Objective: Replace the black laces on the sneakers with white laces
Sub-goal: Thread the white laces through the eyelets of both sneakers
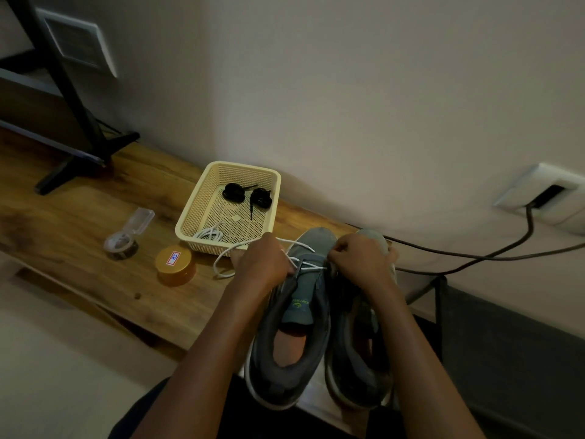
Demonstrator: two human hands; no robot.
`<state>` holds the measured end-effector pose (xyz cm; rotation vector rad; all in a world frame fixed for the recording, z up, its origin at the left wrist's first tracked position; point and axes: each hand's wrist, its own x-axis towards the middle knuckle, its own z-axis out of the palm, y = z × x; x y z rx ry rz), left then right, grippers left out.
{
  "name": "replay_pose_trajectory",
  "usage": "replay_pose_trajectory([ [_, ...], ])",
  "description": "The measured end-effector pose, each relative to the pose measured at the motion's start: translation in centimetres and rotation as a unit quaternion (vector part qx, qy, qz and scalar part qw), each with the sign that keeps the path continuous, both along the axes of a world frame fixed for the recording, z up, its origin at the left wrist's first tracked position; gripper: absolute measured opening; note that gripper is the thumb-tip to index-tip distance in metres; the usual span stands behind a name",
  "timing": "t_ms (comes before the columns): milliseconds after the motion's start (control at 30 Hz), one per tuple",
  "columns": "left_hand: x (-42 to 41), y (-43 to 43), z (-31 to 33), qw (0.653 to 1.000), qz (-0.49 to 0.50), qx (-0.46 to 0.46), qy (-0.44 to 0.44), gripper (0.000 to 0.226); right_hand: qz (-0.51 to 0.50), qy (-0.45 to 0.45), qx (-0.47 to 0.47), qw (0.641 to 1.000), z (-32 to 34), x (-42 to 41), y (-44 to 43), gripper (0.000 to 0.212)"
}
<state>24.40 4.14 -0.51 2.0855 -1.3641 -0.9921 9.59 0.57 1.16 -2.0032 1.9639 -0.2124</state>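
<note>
Two grey sneakers stand side by side on the wooden table, toes toward the wall. A white lace (221,259) is threaded through the lower eyelets of the left sneaker (289,331), and its free end loops onto the table. My left hand (264,261) grips that sneaker's left side at the eyelets. My right hand (359,259) pinches the lace at the right eyelets, partly hiding the right sneaker (357,353). A cream mesh basket (193,217) behind holds two coiled black laces (247,194) and a coiled white lace (209,234).
A gold-lidded round tin (174,264) and a tape roll with a clear holder (122,242) sit left of the basket. A black stand foot (79,160) occupies the far left. Dark cables (474,256) run from a wall socket on the right.
</note>
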Motion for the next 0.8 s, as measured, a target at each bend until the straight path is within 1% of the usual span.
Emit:
replay_pose_trajectory([
  [100, -0.2, 0.3, 0.5, 0.996, -0.010, -0.020, -0.087, 0.010, 0.026, -0.004, -0.014, 1.000, -0.6, 1.3, -1.5, 0.011],
  [133, -0.2, 0.3, 0.4, 0.995, -0.015, -0.022, -0.096, 0.011, 0.042, -0.007, -0.017, 0.999, -0.9, 1.8, -2.0, 0.009],
  [167, -0.2, 0.3, 0.3, 0.996, -0.023, -0.023, -0.086, 0.011, 0.061, -0.016, -0.016, 0.998, -1.2, 2.3, -2.5, 0.008],
  [233, -0.2, 0.3, 0.0, 0.997, -0.036, -0.027, -0.068, 0.019, 0.090, -0.027, -0.017, 0.995, -1.9, 3.2, -2.9, 0.012],
  [300, -0.3, 0.2, -0.4, 0.995, -0.036, -0.031, -0.085, 0.023, 0.094, -0.024, -0.026, 0.995, -2.2, 3.8, -2.8, 0.016],
  [367, -0.6, 0.1, -0.5, 0.995, -0.022, -0.041, -0.087, 0.020, 0.091, -0.031, -0.032, 0.995, -2.1, 3.9, -2.6, 0.019],
  [433, -1.0, 0.2, -0.2, 0.993, -0.020, -0.024, -0.115, 0.015, 0.085, -0.024, -0.033, 0.996, -1.8, 3.7, -2.5, 0.018],
  [467, -1.3, 0.3, -0.1, 0.990, -0.029, -0.007, -0.137, 0.017, 0.080, -0.024, -0.032, 0.996, -1.7, 3.6, -2.5, 0.017],
  [533, -1.6, 0.3, -0.1, 0.985, -0.050, 0.020, -0.165, 0.021, 0.063, -0.055, -0.037, 0.996, -1.5, 3.3, -2.6, 0.014],
  [600, -1.9, 0.4, 0.0, 0.981, -0.062, 0.031, -0.179, 0.019, 0.044, -0.105, -0.040, 0.993, -1.2, 2.9, -2.7, 0.015],
  [733, -2.0, 0.3, 0.5, 0.978, -0.073, 0.040, -0.189, 0.021, 0.029, -0.160, -0.037, 0.986, -0.4, 2.0, -2.3, 0.018],
  [800, -2.1, 0.4, 0.4, 0.978, -0.069, 0.040, -0.190, 0.021, 0.021, -0.183, -0.035, 0.982, 0.1, 1.4, -1.8, 0.016],
])
